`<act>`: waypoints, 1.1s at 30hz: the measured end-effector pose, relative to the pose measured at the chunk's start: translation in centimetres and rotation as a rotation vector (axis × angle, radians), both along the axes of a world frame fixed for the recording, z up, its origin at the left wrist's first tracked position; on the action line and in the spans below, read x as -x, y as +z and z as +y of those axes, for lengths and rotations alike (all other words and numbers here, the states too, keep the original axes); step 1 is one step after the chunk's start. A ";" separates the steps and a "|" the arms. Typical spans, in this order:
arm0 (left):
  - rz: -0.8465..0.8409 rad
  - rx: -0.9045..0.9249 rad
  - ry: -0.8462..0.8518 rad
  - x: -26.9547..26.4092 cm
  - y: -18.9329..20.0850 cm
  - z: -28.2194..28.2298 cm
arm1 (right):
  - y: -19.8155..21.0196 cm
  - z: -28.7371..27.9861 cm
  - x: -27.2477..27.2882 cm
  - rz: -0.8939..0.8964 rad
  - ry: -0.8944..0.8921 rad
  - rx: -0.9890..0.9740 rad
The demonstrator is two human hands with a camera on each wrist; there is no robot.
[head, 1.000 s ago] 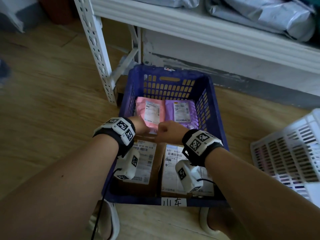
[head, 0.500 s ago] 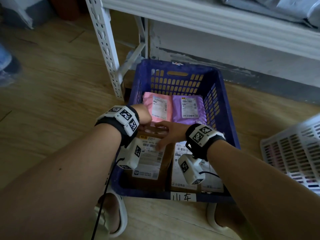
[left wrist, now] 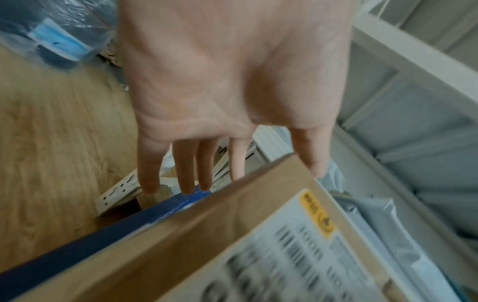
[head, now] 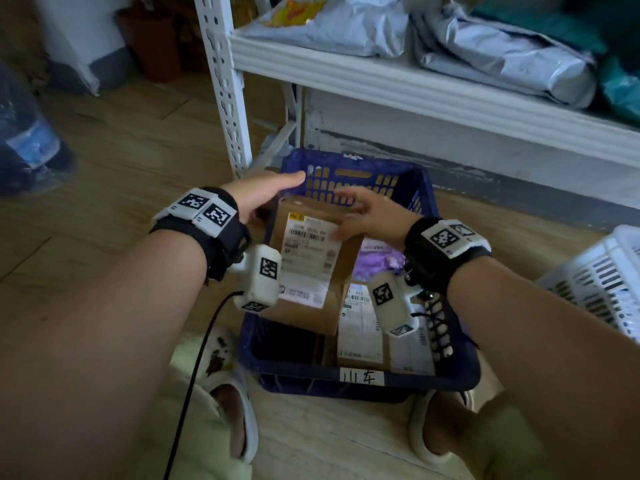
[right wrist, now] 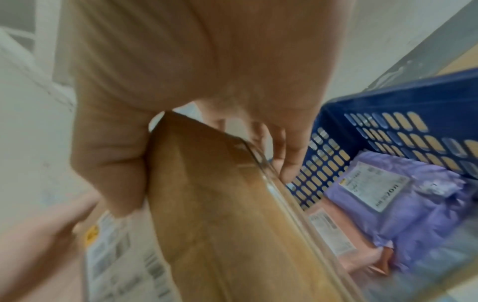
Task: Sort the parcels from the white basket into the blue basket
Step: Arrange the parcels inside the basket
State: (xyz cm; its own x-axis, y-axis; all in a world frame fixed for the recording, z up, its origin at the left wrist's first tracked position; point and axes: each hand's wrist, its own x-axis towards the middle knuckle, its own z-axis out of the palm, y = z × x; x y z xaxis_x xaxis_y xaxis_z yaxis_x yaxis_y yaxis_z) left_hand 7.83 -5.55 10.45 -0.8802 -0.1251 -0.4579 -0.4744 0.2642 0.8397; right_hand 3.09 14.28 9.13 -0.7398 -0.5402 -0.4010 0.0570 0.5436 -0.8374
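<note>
A brown cardboard box (head: 311, 265) with a white shipping label is tilted up above the blue basket (head: 353, 161). My right hand (head: 367, 216) grips its far right corner, thumb on the label face and fingers curled behind the top edge. My left hand (head: 266, 192) lies along the box's left edge with straight fingers, over the basket's far left rim. In the right wrist view the box (right wrist: 207, 204) fills the middle, with a purple parcel (right wrist: 413, 194) and a pink parcel (right wrist: 344, 235) lying in the basket (right wrist: 388, 102). Another labelled box (head: 360, 327) lies at the basket's near right.
The white basket (head: 602, 282) stands on the floor at the right edge. A white shelf upright (head: 225, 81) rises just left of the blue basket, with grey mailer bags (head: 502, 46) on the shelf above. My slippered feet (head: 235, 403) are in front of the basket.
The brown box, flat in the basket's near left before, is now lifted and tilted up. My right hand has taken hold of it, and my left hand's fingers have straightened.
</note>
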 end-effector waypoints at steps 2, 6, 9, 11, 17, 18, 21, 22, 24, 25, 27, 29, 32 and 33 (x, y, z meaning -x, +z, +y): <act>0.014 -0.161 0.007 -0.9 1.1 0.1 | 1.9 1.0 0.0 -0.010 -0.116 0.144; 0.055 -0.328 -0.026 -2.4 2.2 1.6 | 4.1 3.2 -0.1 -0.005 -0.322 0.305; 0.061 -0.256 -0.077 -2.6 2.3 3.8 | 4.7 5.2 -0.4 -0.021 -0.486 0.462; 0.067 -0.276 -0.095 -2.3 2.5 5.4 | 4.7 6.6 -0.6 -0.013 -0.523 0.530; 0.026 -0.348 -0.056 -0.7 1.9 9.2 | 2.5 9.2 -0.6 -0.189 -0.624 0.553; 0.036 -0.361 -0.039 -0.4 1.7 9.4 | 2.4 9.5 -0.5 -0.203 -0.627 0.559; 0.044 -0.403 -0.008 0.2 1.7 9.5 | 2.5 9.8 -0.1 -0.215 -0.622 0.593; 0.037 -0.394 -0.019 0.3 1.7 9.5 | 2.5 9.9 0.0 -0.219 -0.626 0.598; 0.024 -0.400 -0.029 0.7 1.4 9.5 | 2.4 10.0 0.1 -0.221 -0.625 0.601; 0.027 -0.419 -0.023 0.8 1.2 9.5 | 2.4 10.0 0.2 -0.217 -0.619 0.597; 0.036 -0.433 -0.021 1.0 1.1 9.8 | 2.3 10.1 0.3 -0.203 -0.609 0.590; 0.036 -0.448 -0.030 1.3 0.8 9.9 | 2.3 10.1 0.4 -0.188 -0.616 0.583; 0.028 -0.477 -0.030 1.4 0.6 10.1 | 2.2 10.1 0.4 -0.180 -0.632 0.578; 0.021 -0.486 -0.030 1.4 0.6 10.0 | 2.2 10.1 0.3 -0.177 -0.632 0.579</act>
